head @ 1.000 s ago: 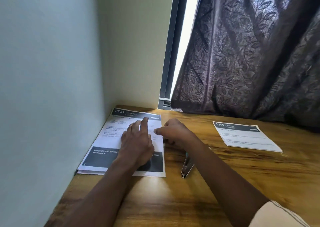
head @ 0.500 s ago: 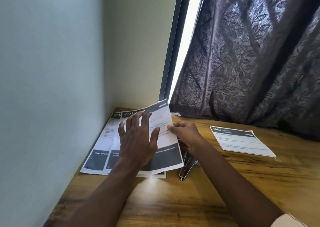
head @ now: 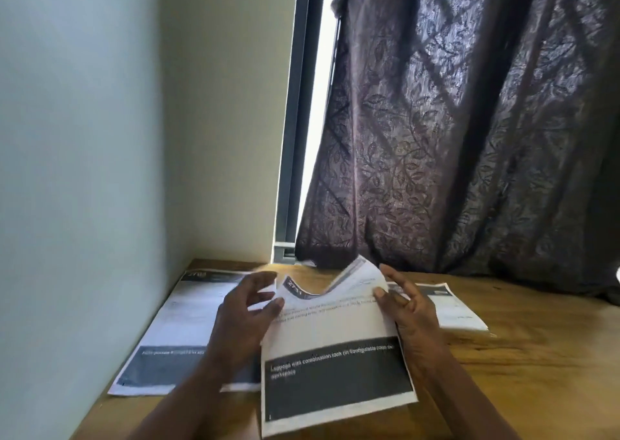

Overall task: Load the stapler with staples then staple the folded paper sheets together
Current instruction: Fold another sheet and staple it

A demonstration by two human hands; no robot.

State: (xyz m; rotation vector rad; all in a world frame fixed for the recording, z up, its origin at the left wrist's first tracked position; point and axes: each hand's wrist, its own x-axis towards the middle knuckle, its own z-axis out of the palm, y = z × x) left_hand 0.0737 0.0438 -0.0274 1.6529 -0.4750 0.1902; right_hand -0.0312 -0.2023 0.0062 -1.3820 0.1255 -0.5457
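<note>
A printed paper sheet (head: 335,339) with a dark band across its lower part is held up over the middle of the wooden table (head: 536,372), and its top edge curls upward. My left hand (head: 245,315) pinches its left edge with the thumb on top. My right hand (head: 412,312) holds its right edge, thumb on the face and fingers behind. A second printed sheet (head: 174,325) lies flat on the table at the left, by the wall. A folded sheet (head: 453,312) lies at the right, behind my right hand. The stapler is hidden from view.
A pale wall (head: 84,171) runs close along the table's left edge. A dark patterned curtain (head: 469,137) hangs behind the table's far edge, with a bright window gap (head: 318,120) beside it. Bare wood shows on the right half of the table.
The top sheet was slid off the left pile, lifted and brought to the centre between both hands. It now covers the stapler. The view has tilted upward.
</note>
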